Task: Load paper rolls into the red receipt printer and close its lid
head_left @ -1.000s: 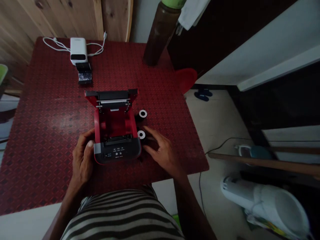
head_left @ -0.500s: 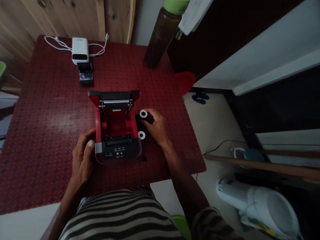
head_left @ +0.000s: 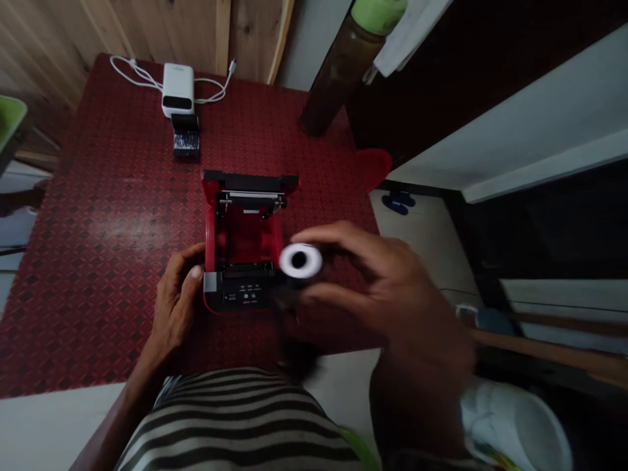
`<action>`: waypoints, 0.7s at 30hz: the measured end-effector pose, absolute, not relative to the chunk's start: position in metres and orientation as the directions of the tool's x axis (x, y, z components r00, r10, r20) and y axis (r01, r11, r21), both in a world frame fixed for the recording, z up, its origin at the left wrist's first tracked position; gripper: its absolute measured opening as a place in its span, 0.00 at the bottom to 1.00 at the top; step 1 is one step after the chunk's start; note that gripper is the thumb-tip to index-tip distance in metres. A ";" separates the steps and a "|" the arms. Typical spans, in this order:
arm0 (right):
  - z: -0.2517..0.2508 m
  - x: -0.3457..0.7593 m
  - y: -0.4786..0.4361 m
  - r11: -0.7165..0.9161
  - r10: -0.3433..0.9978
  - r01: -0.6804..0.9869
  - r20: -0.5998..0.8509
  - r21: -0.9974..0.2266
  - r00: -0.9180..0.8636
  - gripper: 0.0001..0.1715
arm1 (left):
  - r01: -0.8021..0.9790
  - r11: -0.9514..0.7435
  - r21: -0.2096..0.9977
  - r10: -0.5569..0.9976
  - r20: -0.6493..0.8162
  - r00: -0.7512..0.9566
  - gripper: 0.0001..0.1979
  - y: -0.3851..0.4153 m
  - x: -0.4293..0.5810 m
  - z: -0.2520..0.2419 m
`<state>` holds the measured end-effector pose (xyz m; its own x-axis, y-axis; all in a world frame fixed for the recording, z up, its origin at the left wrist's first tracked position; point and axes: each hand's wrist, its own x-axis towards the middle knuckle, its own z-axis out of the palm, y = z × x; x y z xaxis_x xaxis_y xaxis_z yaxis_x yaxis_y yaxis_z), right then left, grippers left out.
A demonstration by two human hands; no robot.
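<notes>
A red and black label printer (head_left: 240, 288) stands on the table with its lid (head_left: 250, 183) raised, its red inner bay showing. My left hand (head_left: 176, 294) grips the printer's left side, thumb at the front corner. To the right of the printer, my right hand (head_left: 387, 281) holds a dark roll (head_left: 300, 260) between thumb and fingers, lifted towards the camera. The roll's white ring end with its round hole faces up. From it hangs a blurred dark strip (head_left: 299, 353). The spot where a second roll stood is covered by the hand and roll.
A white power bank (head_left: 178, 88) with a white cable (head_left: 216, 98) lies at the back of the red patterned table (head_left: 122, 314). Before it sits a small black case (head_left: 186, 137). A tall brown bottle (head_left: 338, 72) with a green lid stands back right. Another person's arm (head_left: 19, 199) shows far left.
My right hand has picked up a roll from beside the printer and brought it up closer to the camera, a dark strip trailing below. My left hand stays on the printer. The view has shifted slightly.
</notes>
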<state>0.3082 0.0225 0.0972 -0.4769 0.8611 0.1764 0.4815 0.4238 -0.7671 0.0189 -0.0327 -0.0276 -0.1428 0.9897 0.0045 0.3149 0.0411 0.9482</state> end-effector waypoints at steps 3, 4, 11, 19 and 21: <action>0.084 0.269 0.036 0.557 0.804 0.635 0.155 -0.534 -0.574 0.10 | 0.293 0.028 0.956 0.990 0.013 -0.137 0.29 -0.032 0.020 -0.027; 0.079 0.257 0.040 0.585 0.790 0.673 0.132 -0.452 -0.598 0.08 | 0.286 0.025 0.958 0.991 0.015 -0.134 0.29 -0.031 0.020 -0.027; 0.067 0.213 0.044 0.577 0.810 0.805 -0.031 -0.140 -0.586 0.13 | 0.271 0.017 0.963 0.993 0.016 -0.117 0.27 -0.031 0.018 -0.028; 0.066 0.198 0.073 0.496 0.816 0.858 -0.268 -0.133 -0.513 0.20 | 0.279 0.047 0.959 0.993 -0.016 -0.116 0.27 -0.033 0.018 -0.026; 0.063 0.198 0.074 0.489 0.819 0.861 -0.264 -0.142 -0.509 0.18 | 0.287 0.049 0.957 0.993 -0.015 -0.118 0.27 -0.033 0.018 -0.026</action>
